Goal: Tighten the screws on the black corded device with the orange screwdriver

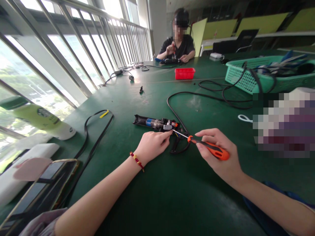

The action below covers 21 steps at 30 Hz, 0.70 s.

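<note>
An opened black power tool [152, 123] with a blue band, metal parts and coloured wires lies on the green table [137, 203]. My left hand [154, 146] has its fingers closed on the tool's right part, near a small grey piece. What the fingertips pinch is partly hidden. In my right hand [219, 154] is an orange and black screwdriver [209, 147], held between thumb and fingers. The screwdriver's tip reaches the tool beside my left fingertips. A black cable [172, 98] curves away from the tool towards the right.
A red tray [184, 74] and a green basket [270, 77] with cables stand further back. Across the table a person [177, 44] works on a similar tool. At left are a bottle [39, 116], a phone [39, 196] and a black strap [94, 144].
</note>
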Tool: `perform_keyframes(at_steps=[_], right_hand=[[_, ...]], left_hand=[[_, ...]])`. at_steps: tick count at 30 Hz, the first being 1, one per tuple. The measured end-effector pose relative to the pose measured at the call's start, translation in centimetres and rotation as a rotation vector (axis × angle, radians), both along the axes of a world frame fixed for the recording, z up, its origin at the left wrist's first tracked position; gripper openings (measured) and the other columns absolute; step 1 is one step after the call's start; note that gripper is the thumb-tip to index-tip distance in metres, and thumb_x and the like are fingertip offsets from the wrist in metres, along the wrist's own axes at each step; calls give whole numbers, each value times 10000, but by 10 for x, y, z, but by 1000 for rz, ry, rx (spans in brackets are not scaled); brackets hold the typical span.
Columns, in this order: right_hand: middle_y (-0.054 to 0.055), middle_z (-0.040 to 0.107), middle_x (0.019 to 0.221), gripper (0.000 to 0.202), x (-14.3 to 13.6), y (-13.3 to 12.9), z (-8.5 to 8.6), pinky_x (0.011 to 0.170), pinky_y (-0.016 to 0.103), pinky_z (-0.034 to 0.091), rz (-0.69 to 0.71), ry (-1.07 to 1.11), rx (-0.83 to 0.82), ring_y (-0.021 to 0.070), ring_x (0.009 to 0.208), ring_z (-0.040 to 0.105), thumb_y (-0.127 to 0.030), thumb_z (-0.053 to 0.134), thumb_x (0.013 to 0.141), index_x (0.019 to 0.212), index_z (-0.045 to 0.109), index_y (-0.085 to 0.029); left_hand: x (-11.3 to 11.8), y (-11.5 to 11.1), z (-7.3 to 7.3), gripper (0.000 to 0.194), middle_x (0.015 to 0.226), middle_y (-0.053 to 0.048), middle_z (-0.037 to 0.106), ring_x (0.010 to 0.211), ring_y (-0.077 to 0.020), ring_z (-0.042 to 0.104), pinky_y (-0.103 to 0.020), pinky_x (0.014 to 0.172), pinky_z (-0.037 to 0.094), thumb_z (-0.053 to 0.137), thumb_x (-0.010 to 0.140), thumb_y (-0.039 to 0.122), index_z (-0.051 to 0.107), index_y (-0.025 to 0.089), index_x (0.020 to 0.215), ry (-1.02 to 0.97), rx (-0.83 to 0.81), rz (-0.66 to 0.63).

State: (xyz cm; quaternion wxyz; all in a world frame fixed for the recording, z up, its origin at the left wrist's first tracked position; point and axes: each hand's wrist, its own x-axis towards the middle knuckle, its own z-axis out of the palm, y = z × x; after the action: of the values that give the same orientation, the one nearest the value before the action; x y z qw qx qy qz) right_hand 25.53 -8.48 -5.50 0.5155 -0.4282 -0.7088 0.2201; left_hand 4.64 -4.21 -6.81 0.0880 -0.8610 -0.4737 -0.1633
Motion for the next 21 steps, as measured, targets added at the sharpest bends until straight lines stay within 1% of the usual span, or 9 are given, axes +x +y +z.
perform_keyframes(at_steps=[3, 4, 6, 8, 11, 14, 16, 18, 21], right_hand=[[24, 554, 893, 416, 0, 4, -3, 678, 277, 497, 10, 85, 122, 147, 759, 582, -116, 612, 706, 1085, 498, -242], [30, 543, 918, 476, 0, 5, -4, 711, 296, 498, 31, 100, 125, 156, 789, 577, -109, 614, 694, 1129, 474, -243], [12, 530, 862, 521, 1, 6, -5, 675, 296, 492, 69, 95, 72, 147, 733, 561, -121, 613, 692, 1169, 442, -243], [-27, 505, 741, 469, 2, 5, -5, 577, 259, 465, 82, 61, 10, 115, 602, 519, -149, 611, 709, 1143, 455, -234], [-55, 488, 626, 297, 2, 2, -2, 455, 215, 390, 62, -18, -43, 81, 473, 458, -181, 596, 742, 1026, 518, -220], [-42, 542, 611, 158, 2, 0, 2, 426, 207, 375, 43, -73, -61, 88, 473, 496, -206, 581, 769, 924, 557, -221], [-31, 570, 645, 142, 1, -1, 2, 439, 212, 396, 33, -67, -49, 93, 488, 518, -209, 573, 783, 923, 572, -228], [-15, 585, 743, 246, 0, 1, -1, 496, 230, 443, 30, -3, -6, 97, 532, 541, -186, 578, 777, 1016, 562, -238], [16, 551, 900, 511, -1, 3, -4, 585, 262, 487, 32, 122, 49, 122, 662, 569, -142, 621, 717, 1194, 466, -245]], left_hand=[[0, 0, -1, 296, 762, 9, 715, 613, -145, 638, -245, 538, 380, 462, 836, 225, 628, 236, 1081, 3, 1, -3], [0, 0, -1, 296, 761, 9, 715, 614, -145, 639, -245, 537, 380, 463, 835, 225, 629, 236, 1080, 5, 0, -3], [0, 0, 0, 295, 755, 10, 715, 612, -146, 640, -246, 537, 379, 462, 834, 225, 631, 236, 1076, 8, 0, -2], [0, 0, 1, 294, 753, 11, 715, 608, -145, 639, -248, 538, 379, 461, 835, 222, 633, 237, 1073, 8, 0, -2], [1, -1, 2, 290, 745, 6, 714, 598, -139, 638, -243, 534, 376, 463, 835, 222, 638, 236, 1065, 5, 1, 1], [1, -1, 2, 287, 738, 6, 714, 593, -136, 636, -241, 526, 369, 467, 833, 221, 639, 237, 1062, 4, 7, 7], [1, -1, 1, 288, 739, 9, 714, 592, -138, 635, -242, 526, 370, 468, 833, 221, 638, 238, 1065, 2, 9, 5], [1, 0, 1, 290, 748, 11, 714, 594, -140, 635, -243, 529, 375, 468, 834, 222, 635, 237, 1070, 2, 4, 1], [1, 0, 1, 293, 757, 10, 714, 601, -142, 635, -242, 531, 380, 469, 834, 225, 632, 235, 1078, 5, 0, 1]])
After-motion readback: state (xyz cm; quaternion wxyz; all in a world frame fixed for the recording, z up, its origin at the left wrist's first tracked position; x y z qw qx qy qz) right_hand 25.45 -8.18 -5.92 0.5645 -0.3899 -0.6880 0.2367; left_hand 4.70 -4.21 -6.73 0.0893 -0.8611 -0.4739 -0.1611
